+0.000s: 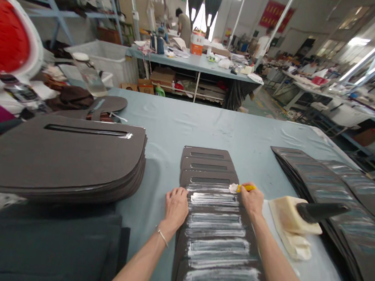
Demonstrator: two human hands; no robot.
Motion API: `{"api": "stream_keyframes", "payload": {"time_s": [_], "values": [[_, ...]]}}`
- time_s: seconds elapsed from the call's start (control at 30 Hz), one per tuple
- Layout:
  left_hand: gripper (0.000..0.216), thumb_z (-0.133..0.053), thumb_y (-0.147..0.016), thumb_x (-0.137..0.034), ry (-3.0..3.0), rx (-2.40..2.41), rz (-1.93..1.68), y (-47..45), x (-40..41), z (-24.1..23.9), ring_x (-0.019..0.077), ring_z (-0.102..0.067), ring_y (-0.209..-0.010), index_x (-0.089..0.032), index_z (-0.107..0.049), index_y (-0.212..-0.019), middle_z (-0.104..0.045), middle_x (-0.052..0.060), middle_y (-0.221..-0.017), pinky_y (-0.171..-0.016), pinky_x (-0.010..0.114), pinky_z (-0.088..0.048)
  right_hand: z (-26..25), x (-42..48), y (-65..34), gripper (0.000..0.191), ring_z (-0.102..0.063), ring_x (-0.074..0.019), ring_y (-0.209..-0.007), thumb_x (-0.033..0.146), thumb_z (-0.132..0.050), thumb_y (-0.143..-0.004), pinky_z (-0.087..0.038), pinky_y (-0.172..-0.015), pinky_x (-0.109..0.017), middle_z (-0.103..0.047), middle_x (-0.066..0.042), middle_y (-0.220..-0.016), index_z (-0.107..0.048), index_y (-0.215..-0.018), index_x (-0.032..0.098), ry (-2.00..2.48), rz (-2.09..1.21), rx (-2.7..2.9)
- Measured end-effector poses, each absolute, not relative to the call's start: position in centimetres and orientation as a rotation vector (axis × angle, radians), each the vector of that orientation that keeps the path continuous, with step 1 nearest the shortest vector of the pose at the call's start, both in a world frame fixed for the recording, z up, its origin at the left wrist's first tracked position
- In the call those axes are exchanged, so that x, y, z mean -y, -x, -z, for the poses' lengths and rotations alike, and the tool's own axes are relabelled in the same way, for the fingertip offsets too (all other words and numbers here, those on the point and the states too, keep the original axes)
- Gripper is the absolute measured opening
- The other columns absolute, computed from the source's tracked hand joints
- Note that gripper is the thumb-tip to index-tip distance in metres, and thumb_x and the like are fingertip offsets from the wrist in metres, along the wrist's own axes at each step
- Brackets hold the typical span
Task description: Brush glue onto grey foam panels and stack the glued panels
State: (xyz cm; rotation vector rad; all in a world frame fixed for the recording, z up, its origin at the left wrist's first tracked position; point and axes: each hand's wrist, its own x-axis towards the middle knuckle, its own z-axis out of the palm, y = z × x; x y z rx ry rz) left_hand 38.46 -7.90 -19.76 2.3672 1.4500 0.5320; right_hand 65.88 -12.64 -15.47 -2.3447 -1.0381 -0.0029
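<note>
A row of overlapping dark brown panels [207, 177], each with a long slot, lies on the table in front of me. White wet streaks, like glue, cover the slots of the nearer panels. My right hand [252, 202] is closed around the yellow handle of a small brush [246, 188]. Its white-coated bristles touch the panels' right edge, near the boundary between streaked and bare ones. At the left edge, my left hand [177, 205] rests with fingers bent and slightly apart on the rim of a panel, gripping nothing visible.
A thick stack of larger slotted panels [72, 155] stands on the left, dark folded material [45, 246] before it. On the right sit a cream-coloured container [286, 218] with a black handle-like piece and streaked panels [330, 182]. Behind is another table [212, 65]; people stand farther off.
</note>
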Motion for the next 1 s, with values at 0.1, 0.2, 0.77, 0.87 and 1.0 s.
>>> {"api": "stream_keyframes", "payload": {"time_s": [0.1, 0.2, 0.77, 0.87, 1.0], "values": [[0.025, -0.039, -0.085, -0.016, -2.334, -1.498, -0.586, -39.0, 6.7, 19.8, 0.0222, -0.046, -0.103, -0.022, -0.056, -0.103, -0.057, 0.008, -0.104, -0.09, 0.041, -0.031, 15.2, 10.8, -62.9, 0.03, -0.047, -0.0132, -0.051, 0.04, -0.045, -0.075, -0.035, -0.055, -0.024, -0.057, 0.0, -0.056, -0.065, -0.078, 0.019, 2.198, -0.045, 1.106], [0.03, -0.039, -0.084, -0.013, -2.372, -1.477, -0.594, -39.3, 5.6, 19.9, 0.0223, -0.045, -0.106, -0.022, -0.055, -0.108, -0.057, 0.008, -0.109, -0.091, 0.04, -0.031, 15.7, 7.6, -56.1, 0.028, -0.051, -0.0123, -0.055, 0.041, -0.046, -0.077, -0.038, -0.056, -0.022, -0.061, 0.0, -0.064, -0.065, -0.079, 0.02, 1.887, -0.254, 1.276], [0.029, -0.038, -0.082, -0.008, -2.396, -1.463, -0.545, -39.2, 5.1, 20.3, 0.0213, -0.047, -0.1, -0.022, -0.057, -0.1, -0.056, 0.007, -0.098, -0.088, 0.038, -0.032, 14.4, 10.3, -65.0, 0.033, -0.054, -0.0145, -0.052, 0.045, -0.051, -0.07, -0.037, -0.053, -0.023, -0.061, 0.0, -0.056, -0.069, -0.08, 0.019, 2.181, -0.297, 0.997], [0.029, -0.038, -0.083, -0.008, -2.402, -1.457, -0.558, -39.1, 5.2, 20.3, 0.0207, -0.047, -0.1, -0.022, -0.056, -0.1, -0.056, 0.006, -0.098, -0.088, 0.037, -0.032, 14.3, 9.1, -60.4, 0.035, -0.056, -0.0155, -0.061, 0.047, -0.052, -0.071, -0.039, -0.056, -0.023, -0.065, -0.003, -0.067, -0.069, -0.075, 0.017, 1.992, -0.381, 1.083], [0.03, -0.036, -0.083, -0.008, -2.405, -1.464, -0.555, -39.2, 5.2, 20.3, 0.0206, -0.047, -0.1, -0.022, -0.057, -0.099, -0.056, 0.006, -0.098, -0.087, 0.037, -0.032, 15.5, 7.6, -56.4, 0.03, -0.055, -0.0145, -0.06, 0.042, -0.053, -0.07, -0.041, -0.056, -0.023, -0.065, -0.002, -0.069, -0.069, -0.078, 0.018, 1.777, -0.602, 1.238]]}}
